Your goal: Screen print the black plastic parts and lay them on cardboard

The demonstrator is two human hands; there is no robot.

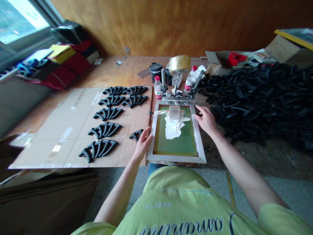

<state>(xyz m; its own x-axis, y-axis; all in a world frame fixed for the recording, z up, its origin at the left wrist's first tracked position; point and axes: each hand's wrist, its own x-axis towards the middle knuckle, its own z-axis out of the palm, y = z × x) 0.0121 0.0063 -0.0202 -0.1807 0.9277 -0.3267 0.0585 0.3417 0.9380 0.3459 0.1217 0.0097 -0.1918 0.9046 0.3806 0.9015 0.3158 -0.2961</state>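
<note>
A screen-printing frame (201,148) with a green mesh and a smear of white ink (174,128) lies in front of me, hinged at its far end. My left hand (143,143) grips the frame's left edge, fingers curled over the rim. My right hand (205,120) rests on the frame's right edge with its fingers spread. A single black curved plastic part (136,134) lies just left of my left hand on the cardboard.
A flat cardboard sheet (61,137) at left carries several fanned groups of black curved parts (104,130). A large heap of the same parts (259,98) fills the right. Bottles (157,88), a black jar (155,70) and a tape roll (179,62) stand behind the frame.
</note>
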